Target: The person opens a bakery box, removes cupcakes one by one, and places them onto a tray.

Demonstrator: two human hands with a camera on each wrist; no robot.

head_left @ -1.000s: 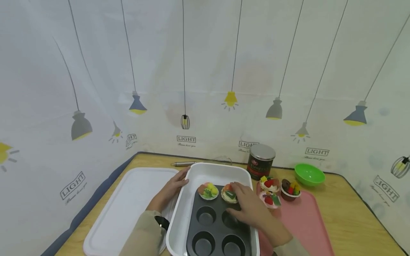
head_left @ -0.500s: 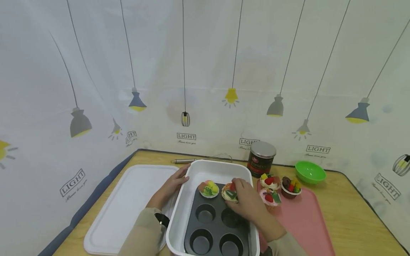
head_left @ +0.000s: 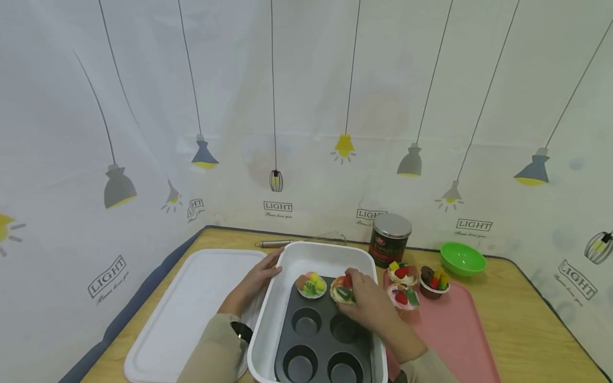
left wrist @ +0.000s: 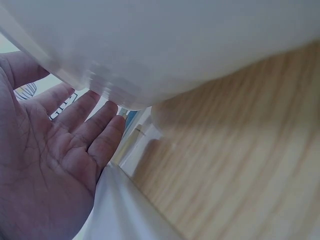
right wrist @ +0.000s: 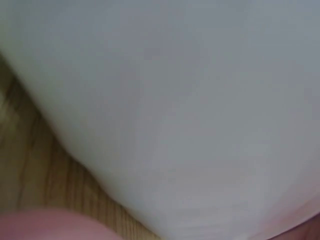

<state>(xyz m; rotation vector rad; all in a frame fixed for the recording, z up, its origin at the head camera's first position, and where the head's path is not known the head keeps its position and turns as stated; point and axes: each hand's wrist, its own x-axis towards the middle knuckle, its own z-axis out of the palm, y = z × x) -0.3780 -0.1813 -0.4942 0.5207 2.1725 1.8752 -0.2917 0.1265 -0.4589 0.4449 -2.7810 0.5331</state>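
A white tub (head_left: 262, 340) stands on the table with a dark muffin tin (head_left: 325, 316) in it. My left hand (head_left: 256, 279) is at the tub's left side; in the left wrist view its loosely extended fingers (left wrist: 82, 112) touch the outer wall. The right hand (head_left: 369, 307) pinches a cream-topped cupcake (head_left: 342, 292) with red and green decoration, at the tin's far right cup. Another cupcake (head_left: 312, 286), with yellow and green pieces, sits in the far left cup. In the right wrist view only the tub's outer wall (right wrist: 175, 110) shows plainly; that hand's fingertips are out of sight.
To the right lies a pink tray (head_left: 452, 330) bearing several cupcakes (head_left: 403, 297). Behind it are a green bowl (head_left: 462, 259) and an espresso tin (head_left: 389, 240). A whisk (head_left: 275, 243) lies behind the tub. A white tray or board (head_left: 191, 314) lies on the left.
My right thumb has moved in against the cupcake, and the hand now pinches it. The muffin tin's near end has shifted slightly left. My left hand has stayed at the tub's side.
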